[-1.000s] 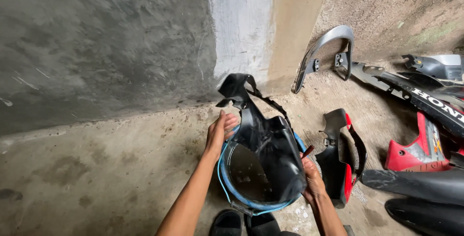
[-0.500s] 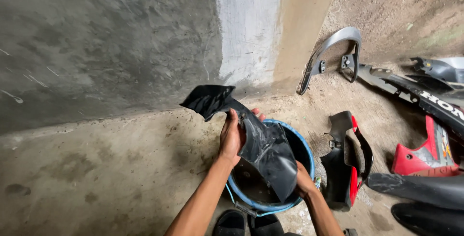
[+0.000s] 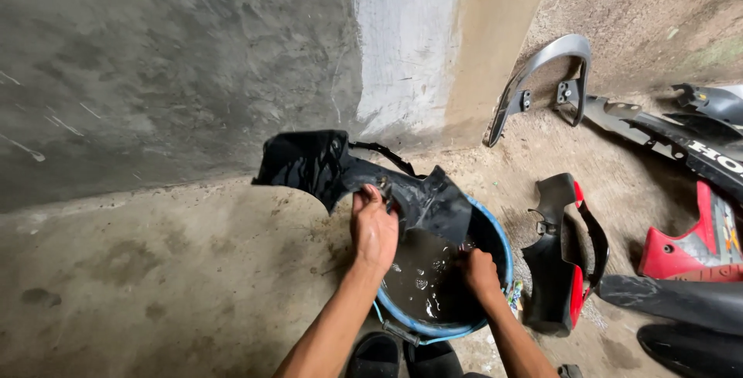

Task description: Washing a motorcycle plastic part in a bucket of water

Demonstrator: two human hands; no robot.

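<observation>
Gripping the black fairing panel (image 3: 364, 173) in my left hand (image 3: 374, 227), fingers closed over its middle, I tilt it across the blue bucket (image 3: 495, 227) so its lower end dips into the murky water. My right hand (image 3: 480, 272) is down in that water; whether it grips anything I cannot tell. Red-and-black panels (image 3: 565, 262) lie right, apart.

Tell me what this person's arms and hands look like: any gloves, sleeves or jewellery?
Both forearms are bare as far as the picture shows, with no sleeves in view. The left hand and right hand wear no gloves, and no watch, ring or bracelet is visible. The arms are slim, and the hands look wet.
</observation>
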